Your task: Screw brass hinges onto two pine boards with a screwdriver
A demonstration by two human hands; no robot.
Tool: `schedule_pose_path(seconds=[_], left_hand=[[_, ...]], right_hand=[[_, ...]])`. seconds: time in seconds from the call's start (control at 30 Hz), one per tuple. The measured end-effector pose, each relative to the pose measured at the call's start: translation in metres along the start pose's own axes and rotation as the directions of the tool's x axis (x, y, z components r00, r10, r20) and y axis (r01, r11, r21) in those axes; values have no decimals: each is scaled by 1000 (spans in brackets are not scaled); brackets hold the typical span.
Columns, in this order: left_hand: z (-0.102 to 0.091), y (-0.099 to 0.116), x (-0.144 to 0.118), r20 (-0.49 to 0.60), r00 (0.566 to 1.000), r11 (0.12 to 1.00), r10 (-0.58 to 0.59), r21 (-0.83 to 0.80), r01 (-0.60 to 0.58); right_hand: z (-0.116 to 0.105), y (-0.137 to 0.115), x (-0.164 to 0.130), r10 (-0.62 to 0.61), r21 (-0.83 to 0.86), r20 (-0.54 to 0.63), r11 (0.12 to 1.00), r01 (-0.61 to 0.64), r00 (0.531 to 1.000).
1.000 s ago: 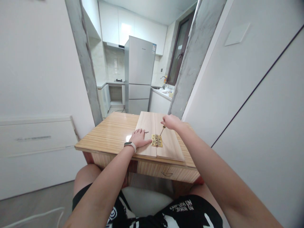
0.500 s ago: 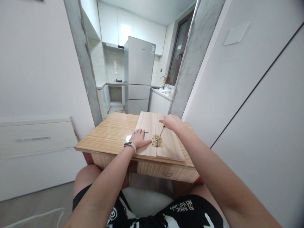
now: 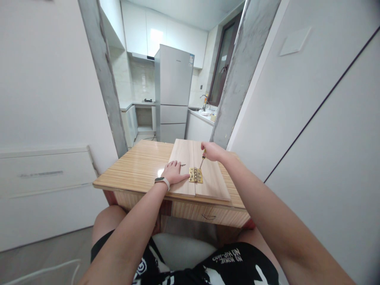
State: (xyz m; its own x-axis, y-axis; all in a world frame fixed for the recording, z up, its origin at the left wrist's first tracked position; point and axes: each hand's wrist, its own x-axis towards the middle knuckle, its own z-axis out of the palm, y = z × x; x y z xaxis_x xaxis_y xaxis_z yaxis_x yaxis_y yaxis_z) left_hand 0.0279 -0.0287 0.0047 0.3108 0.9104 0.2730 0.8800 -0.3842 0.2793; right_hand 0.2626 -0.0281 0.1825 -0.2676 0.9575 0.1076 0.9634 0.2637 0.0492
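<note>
Head view shows my right hand (image 3: 213, 151) gripping the screwdriver (image 3: 202, 160) steeper than a second ago, its tip seemingly on the brass hinge (image 3: 196, 175) mid-boards, while my left hand (image 3: 174, 173) presses flat just left.

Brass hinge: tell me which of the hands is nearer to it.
Left. The left hand lies flat on the board, its fingertips right beside the brass hinge. The right hand is raised beyond it, holding a screwdriver whose tip points down at the hinge.
</note>
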Motion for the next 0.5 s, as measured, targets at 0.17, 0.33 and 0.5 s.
schedule_pose_path(seconds=[0.17, 0.33, 0.5], left_hand=[[-1, 0, 0, 10, 1000, 1000, -4, -4, 4], [-1, -1, 1, 13, 1000, 1000, 1, 0, -1], [-1, 0, 0, 18, 1000, 1000, -14, -3, 14]], right_hand=[[-3, -9, -7, 69, 43, -6, 997, -69, 998], [-4, -12, -8, 189, -46, -40, 981, -190, 981], [-7, -8, -6, 172, -49, 24, 984, -171, 985]])
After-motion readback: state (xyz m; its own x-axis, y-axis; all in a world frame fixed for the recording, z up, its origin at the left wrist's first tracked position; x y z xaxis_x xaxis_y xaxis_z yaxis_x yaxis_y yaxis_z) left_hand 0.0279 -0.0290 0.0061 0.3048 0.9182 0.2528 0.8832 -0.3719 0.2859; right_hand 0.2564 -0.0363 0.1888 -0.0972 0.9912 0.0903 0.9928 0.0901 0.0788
